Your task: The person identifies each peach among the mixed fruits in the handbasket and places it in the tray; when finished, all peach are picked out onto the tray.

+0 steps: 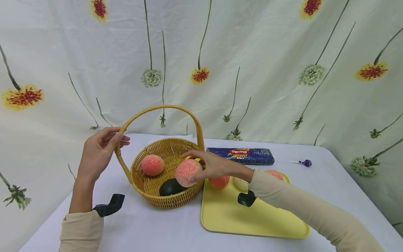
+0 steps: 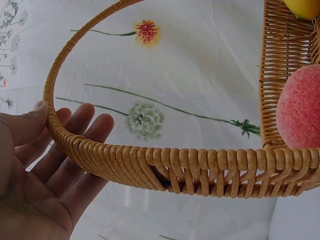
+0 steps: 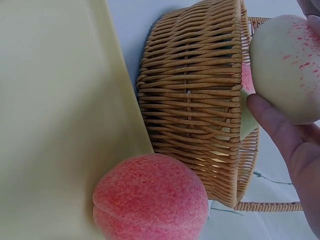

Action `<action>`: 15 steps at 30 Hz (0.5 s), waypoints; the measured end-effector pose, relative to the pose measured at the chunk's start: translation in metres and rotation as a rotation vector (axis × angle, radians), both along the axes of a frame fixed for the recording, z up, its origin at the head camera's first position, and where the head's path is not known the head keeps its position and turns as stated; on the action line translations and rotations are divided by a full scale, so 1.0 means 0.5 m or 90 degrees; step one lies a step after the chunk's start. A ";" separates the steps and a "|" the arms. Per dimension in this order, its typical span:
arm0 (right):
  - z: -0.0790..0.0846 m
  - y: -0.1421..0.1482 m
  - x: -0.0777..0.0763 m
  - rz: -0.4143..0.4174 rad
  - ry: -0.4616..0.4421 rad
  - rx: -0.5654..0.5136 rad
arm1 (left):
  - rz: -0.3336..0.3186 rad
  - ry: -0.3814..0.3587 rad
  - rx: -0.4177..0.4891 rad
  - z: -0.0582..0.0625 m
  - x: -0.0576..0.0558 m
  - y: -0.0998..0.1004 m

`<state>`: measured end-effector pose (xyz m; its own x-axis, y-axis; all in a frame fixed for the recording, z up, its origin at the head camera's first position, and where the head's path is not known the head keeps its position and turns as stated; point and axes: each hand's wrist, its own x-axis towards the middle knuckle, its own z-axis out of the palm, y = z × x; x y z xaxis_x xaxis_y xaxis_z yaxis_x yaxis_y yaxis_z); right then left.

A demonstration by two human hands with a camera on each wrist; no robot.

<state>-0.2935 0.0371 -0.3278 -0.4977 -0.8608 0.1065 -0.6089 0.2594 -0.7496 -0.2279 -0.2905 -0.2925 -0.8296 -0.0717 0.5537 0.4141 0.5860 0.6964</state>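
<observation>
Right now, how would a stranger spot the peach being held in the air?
Find the woven basket with the arched handle, beside the yellow tray. Above the basket's opening, on the tray side, is a round pink peach in the person's right hand. Unlike the peach inside the basket and peaches on the tray, it alone is gripped by fingers.

At lower left, left hand (image 2: 42, 192) with thumb against the bend of a wound tan handle (image 2: 110, 162) and fingers behind. Arching from the top edge down the left side, then running rightward in a woven band: same handle. At right, inside the basket (image 2: 272, 55), a pink peach (image 2: 301, 107), cropped by the edge; in the upper corner, part of a yellow fruit (image 2: 302, 7). Behind, pale cloth (image 2: 205, 65) with printed red-and-yellow and whitish flowers.
</observation>
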 end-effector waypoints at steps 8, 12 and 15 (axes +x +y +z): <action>0.001 0.011 0.003 -0.006 0.001 0.007 | -0.006 0.002 0.006 0.001 0.000 0.000; -0.001 0.019 0.006 -0.024 -0.012 0.013 | -0.008 0.003 0.007 0.001 0.000 -0.001; -0.002 0.027 0.005 -0.044 -0.013 0.017 | -0.007 0.003 0.005 0.000 -0.001 -0.001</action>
